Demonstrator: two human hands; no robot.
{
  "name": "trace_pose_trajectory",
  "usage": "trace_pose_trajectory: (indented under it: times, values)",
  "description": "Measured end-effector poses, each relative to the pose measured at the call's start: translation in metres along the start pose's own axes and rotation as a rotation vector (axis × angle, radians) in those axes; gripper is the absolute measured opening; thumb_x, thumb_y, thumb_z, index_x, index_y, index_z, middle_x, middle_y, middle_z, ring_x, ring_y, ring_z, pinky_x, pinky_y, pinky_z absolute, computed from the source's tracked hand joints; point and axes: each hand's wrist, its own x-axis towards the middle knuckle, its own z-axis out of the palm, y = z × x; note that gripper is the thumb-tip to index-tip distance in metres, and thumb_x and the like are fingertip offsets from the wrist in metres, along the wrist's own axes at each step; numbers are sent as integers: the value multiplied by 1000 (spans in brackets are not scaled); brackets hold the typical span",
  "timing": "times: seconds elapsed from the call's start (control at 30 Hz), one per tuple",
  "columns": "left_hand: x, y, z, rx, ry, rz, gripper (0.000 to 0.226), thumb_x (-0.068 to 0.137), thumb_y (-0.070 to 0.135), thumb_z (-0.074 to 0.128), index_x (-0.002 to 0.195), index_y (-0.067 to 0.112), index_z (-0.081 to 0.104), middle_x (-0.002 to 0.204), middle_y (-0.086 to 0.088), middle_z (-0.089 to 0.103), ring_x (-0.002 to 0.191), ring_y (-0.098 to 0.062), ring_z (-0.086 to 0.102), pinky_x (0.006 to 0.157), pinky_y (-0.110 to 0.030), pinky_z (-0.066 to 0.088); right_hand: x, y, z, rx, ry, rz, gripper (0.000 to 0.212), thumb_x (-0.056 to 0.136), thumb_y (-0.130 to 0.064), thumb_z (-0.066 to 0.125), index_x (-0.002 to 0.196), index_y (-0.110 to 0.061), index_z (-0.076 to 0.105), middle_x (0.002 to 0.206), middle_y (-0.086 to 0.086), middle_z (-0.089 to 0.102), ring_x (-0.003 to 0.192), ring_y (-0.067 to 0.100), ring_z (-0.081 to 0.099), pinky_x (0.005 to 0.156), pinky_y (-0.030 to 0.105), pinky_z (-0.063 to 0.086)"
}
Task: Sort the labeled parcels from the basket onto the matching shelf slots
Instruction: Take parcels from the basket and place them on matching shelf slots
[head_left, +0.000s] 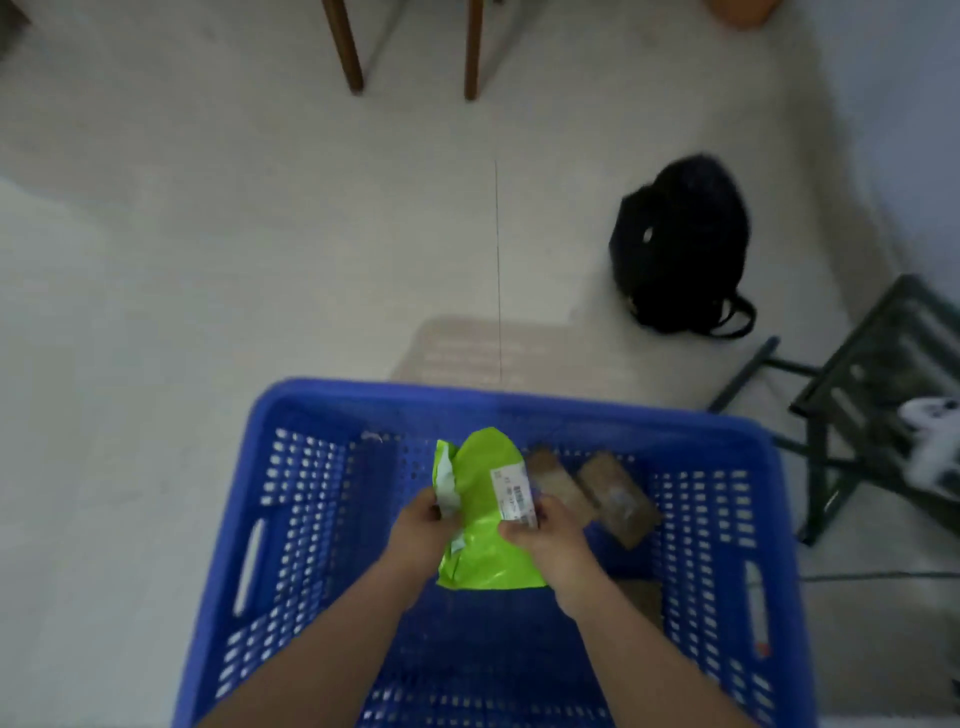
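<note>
Both hands, left hand (423, 530) and right hand (545, 540), grip the green parcel (483, 514), apparently above the basket (291, 519).

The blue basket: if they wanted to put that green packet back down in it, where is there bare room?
The basket floor is bare on its left half, left of the green parcel. The right side is crowded: brown parcels lie against the far right corner, beside the right hand.

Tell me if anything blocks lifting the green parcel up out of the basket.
Nothing visible does. Both the left hand and right hand grip the green parcel above the blue basket, whose top is open. No shelf slots are in view.
</note>
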Motion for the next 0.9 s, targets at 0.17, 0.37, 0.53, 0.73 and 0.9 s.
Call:
trace_pose_trajectory:
  times: [0.17, 0.37, 0.53, 0.73, 0.9]
  values:
    - [-110, 150, -33, 65, 32, 142, 27, 87, -5, 57, 82, 22, 61, 80, 2, 66, 77, -18, 61, 66, -25, 52, -124, -144, -36, -34, 59, -103, 18, 81, -7, 68, 95, -5, 56, 94, 9, 63, 81, 20, 59, 72, 32, 48]
    - [-259, 361, -75, 53, 51, 395, 14, 68, 18, 65, 81, 20, 61, 77, -11, 63, 80, -24, 59, 77, -45, 52, -276, -341, -86, -99, 132, -340, 15, 81, -9, 69, 89, -11, 56, 82, 7, 59, 76, 20, 57, 70, 37, 51]
    - [-372, 513, -101, 17, 16, 665, 30, 86, -10, 55, 115, -4, 60, 84, -6, 62, 66, -11, 60, 58, -19, 50, -395, -482, -123, -58, 220, -612, 15, 78, -9, 72, 92, -5, 67, 85, 12, 66, 77, 22, 61, 68, 31, 47]
    - [-488, 629, -126, -84, 81, 902, 32, 78, -10, 61, 108, 0, 63, 99, -12, 65, 91, -26, 62, 83, -39, 53, -533, -596, -153, -10, 273, -864, 30, 80, -14, 73, 106, -1, 63, 103, 13, 68, 89, 27, 65, 77, 35, 51]
    - [-571, 675, -135, -181, 73, 1053, 29, 82, -9, 58, 107, 5, 61, 102, -15, 64, 95, -31, 62, 87, -43, 52, -614, -632, -164, 122, 248, -1004, 26, 82, -8, 70, 105, -7, 58, 111, 11, 65, 93, 24, 61, 85, 38, 50]
